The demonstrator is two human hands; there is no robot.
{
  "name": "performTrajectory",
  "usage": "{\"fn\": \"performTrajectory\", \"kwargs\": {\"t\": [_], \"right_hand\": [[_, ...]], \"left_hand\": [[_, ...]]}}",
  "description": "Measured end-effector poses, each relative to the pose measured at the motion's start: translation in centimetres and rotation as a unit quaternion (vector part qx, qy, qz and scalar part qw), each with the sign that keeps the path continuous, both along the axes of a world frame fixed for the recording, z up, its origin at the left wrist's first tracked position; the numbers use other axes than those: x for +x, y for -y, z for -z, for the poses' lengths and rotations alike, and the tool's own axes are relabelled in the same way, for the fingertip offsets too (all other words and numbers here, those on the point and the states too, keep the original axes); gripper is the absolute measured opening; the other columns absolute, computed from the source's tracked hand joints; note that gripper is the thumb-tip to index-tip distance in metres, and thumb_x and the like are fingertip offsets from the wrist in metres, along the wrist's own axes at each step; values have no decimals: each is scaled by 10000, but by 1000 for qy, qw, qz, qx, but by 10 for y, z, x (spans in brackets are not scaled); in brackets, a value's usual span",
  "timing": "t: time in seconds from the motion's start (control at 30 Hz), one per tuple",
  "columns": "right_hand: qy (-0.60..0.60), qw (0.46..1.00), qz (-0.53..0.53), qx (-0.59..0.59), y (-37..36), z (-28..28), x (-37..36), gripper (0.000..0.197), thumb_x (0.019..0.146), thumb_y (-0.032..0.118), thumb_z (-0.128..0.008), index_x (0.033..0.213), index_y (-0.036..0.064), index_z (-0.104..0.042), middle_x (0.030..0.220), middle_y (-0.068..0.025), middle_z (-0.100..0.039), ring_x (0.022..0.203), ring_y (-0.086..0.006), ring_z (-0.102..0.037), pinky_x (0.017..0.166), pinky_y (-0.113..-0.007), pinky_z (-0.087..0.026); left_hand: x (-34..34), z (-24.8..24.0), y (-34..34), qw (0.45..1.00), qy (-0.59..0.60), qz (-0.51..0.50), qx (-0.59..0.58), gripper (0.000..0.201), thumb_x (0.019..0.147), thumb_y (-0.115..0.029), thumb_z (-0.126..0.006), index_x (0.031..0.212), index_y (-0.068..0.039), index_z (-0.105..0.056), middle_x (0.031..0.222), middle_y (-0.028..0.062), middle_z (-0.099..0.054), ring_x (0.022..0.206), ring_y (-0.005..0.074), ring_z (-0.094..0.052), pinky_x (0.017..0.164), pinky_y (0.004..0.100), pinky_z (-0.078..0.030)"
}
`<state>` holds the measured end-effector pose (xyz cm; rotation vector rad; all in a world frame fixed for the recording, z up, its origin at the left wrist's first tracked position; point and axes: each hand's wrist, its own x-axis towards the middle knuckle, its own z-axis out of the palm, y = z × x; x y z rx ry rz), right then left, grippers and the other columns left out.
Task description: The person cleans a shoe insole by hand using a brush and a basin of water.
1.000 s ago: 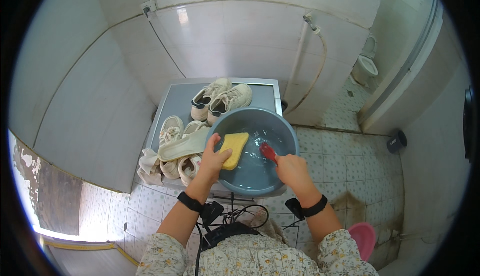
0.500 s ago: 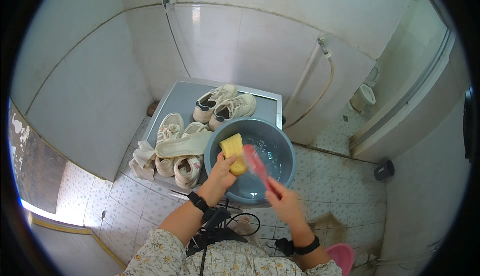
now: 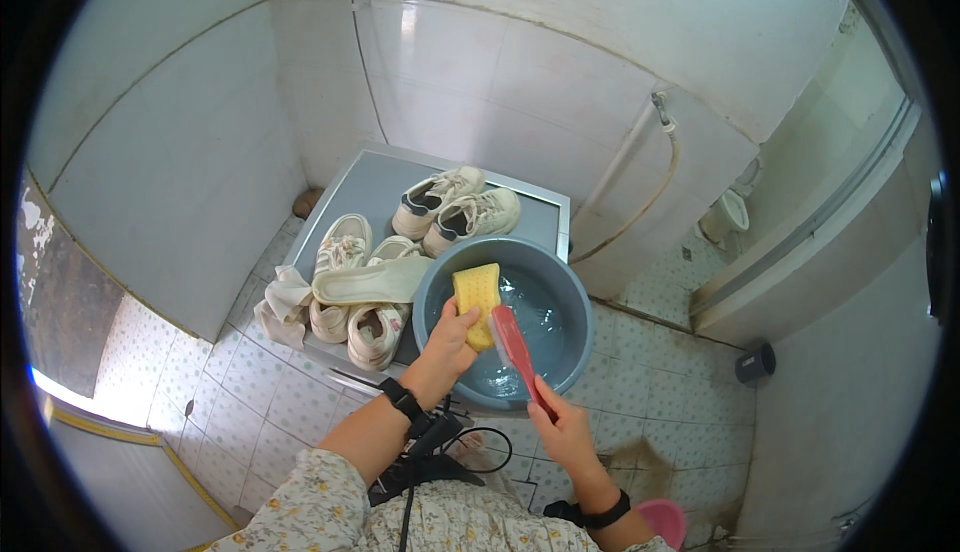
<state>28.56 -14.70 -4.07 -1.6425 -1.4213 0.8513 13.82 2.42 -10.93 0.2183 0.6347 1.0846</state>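
My left hand [image 3: 448, 349] grips a yellow sponge [image 3: 476, 297] with a dotted face, holding it over the left side of a grey-blue basin [image 3: 580, 337]. Fingers of my right hand [image 3: 566, 430] are wrapped round the handle of a red brush [image 3: 514, 343]. Its pale bristles face left, close beside the sponge; whether they touch I cannot tell. Water [image 3: 535, 322] lies in the basin. Just left of the basin, an off-white insole [image 3: 370, 282] rests across a pair of pale shoes [image 3: 372, 337].
The basin and shoes stand on a grey-topped appliance [image 3: 375, 184]. Another pair of white shoes [image 3: 470, 214] sits behind the basin. A whitish cloth [image 3: 283, 304] hangs at the left corner. A tap hose [image 3: 660, 177] runs down the wall. A pink basin [image 3: 662, 522] is low at right.
The brush has stopped blurring and now sits lower, with its head beside the sponge. The sponge is more upright in my left hand. The whole view has shifted slightly.
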Motion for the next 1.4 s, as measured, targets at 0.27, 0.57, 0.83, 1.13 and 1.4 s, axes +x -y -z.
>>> {"fn": "performTrajectory", "kwargs": {"t": [0.27,0.57,0.83,1.13,1.4], "right_hand": [[-27,998,26,43,-48,10,-19,408,884,128,-604,1263,-6,-536,776,-122,-648,674,-73,-509,629,-265,-459],[161,987,17,21,-46,-13,-18,412,841,118,-637,1241,44,-574,801,-180,-653,653,-246,-640,614,-315,-493],[187,977,-14,97,-8,-5,-22,398,854,166,-608,1241,79,-570,788,-211,-636,680,-382,-629,587,-416,-488],[252,964,13,80,-61,-3,-24,434,821,128,-640,1248,91,-573,756,-197,-633,653,-372,-625,573,-408,-485],[210,976,13,50,-29,-21,-7,423,815,175,-645,1231,114,-596,749,-201,-635,671,-350,-639,590,-388,-493]], "left_hand": [[-9,-3,0,998,49,35,-9,362,962,-67,-459,1309,-96,-365,1257,107,-501,1119,278,-544,930,457,-473],[-1,-7,4,996,-39,58,63,369,942,-20,-459,1301,-86,-405,1217,119,-526,1097,269,-565,931,421,-488],[-6,-18,8,995,49,82,39,310,984,-123,-410,1292,-82,-422,1204,100,-544,1080,247,-574,928,415,-488],[1,-7,6,998,-11,50,41,273,1020,-201,-357,1214,-47,-470,1138,80,-573,1020,211,-587,903,377,-487],[0,-12,9,999,2,21,44,290,997,-151,-412,1275,-73,-436,1119,78,-575,1016,228,-589,856,376,-512]]}}
